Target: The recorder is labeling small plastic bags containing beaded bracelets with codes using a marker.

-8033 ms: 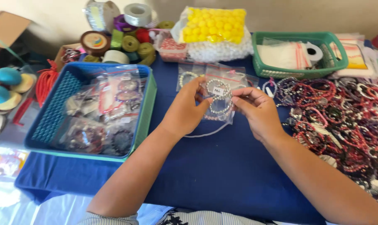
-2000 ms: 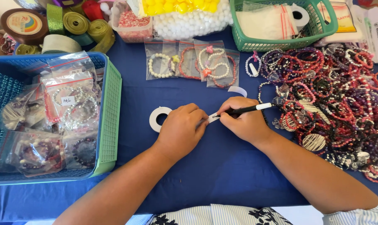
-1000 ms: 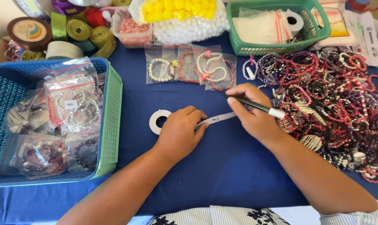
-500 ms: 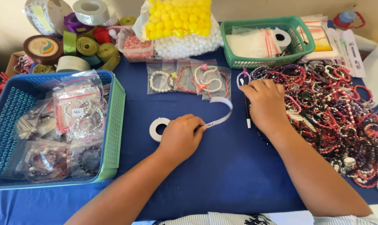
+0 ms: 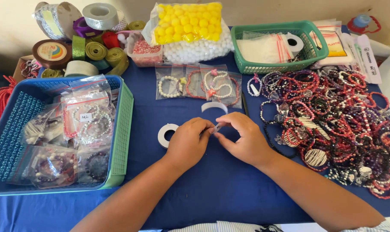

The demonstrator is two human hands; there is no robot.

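Left hand and right hand meet over the blue cloth, fingertips pinching one white tape strip taut between them, its roll just left, likely for tearing.

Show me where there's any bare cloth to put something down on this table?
The blue cloth is bare along the near edge, around both forearms, and in a strip between the blue basket and the tape roll. The bracelet pile crowds the right; ribbon spools crowd the back.

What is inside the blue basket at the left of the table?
The blue basket holds clear zip bags of bead bracelets, some with small white labels. The bags overlap, so whatever lies beneath them is hidden.
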